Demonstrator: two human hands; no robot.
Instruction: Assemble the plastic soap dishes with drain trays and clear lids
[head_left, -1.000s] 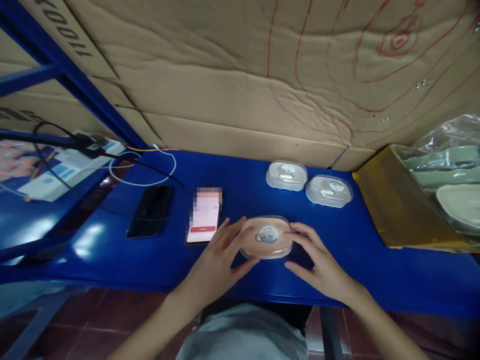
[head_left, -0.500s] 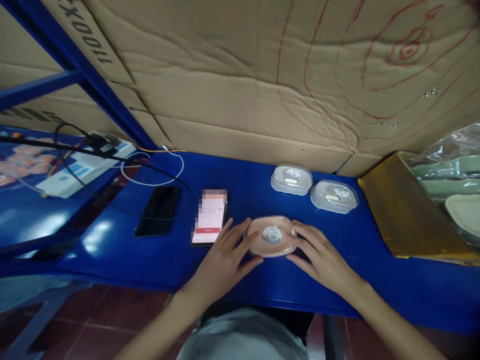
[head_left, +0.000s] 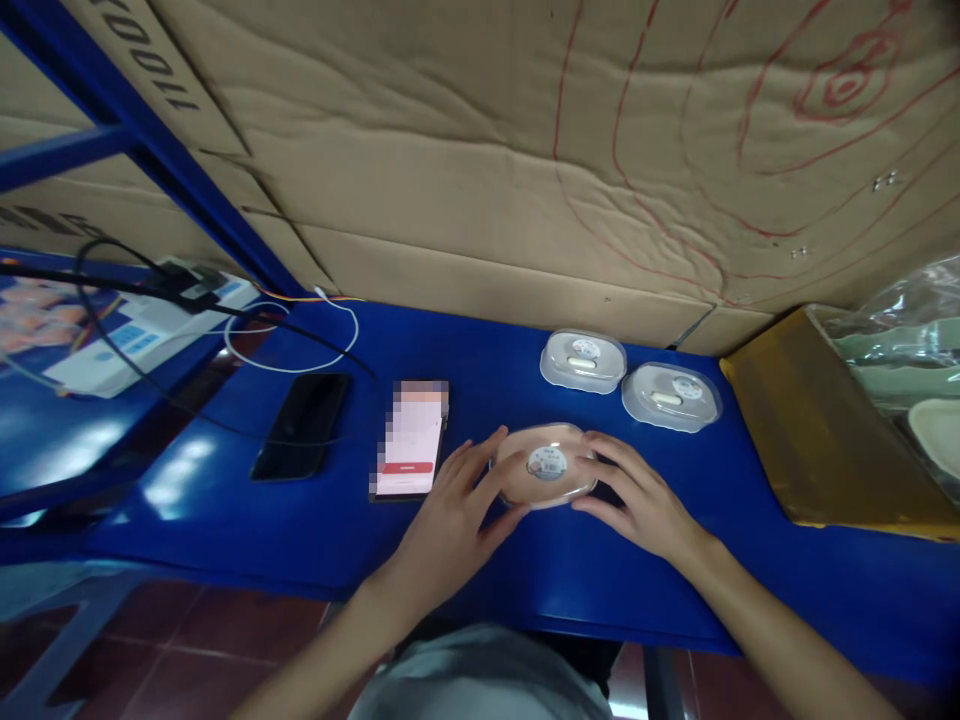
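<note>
A pinkish container with a clear cover and a round label (head_left: 547,464) lies on the blue table (head_left: 465,355), between my two hands. My left hand (head_left: 459,500) grips its left edge, thumb at the near side and fingertips on the top and far edge. On the right edge, my right hand (head_left: 639,492) holds it the same way. Two clear-covered containers with labels, one (head_left: 583,362) farther left and one (head_left: 671,396) farther right, sit behind it. Left of my left hand lies a phone with a lit screen (head_left: 411,440).
A dark phone (head_left: 301,426) lies farther left, near a white cable (head_left: 292,368) and a power strip (head_left: 124,350). At the right stands an open cardboard box (head_left: 802,420) with pale green items. A cardboard wall (head_left: 450,200) rises behind the table.
The view has shifted slightly. My hands remain at both sides of the pinkish container, which looks tipped a little; its far edge appears slightly higher.
</note>
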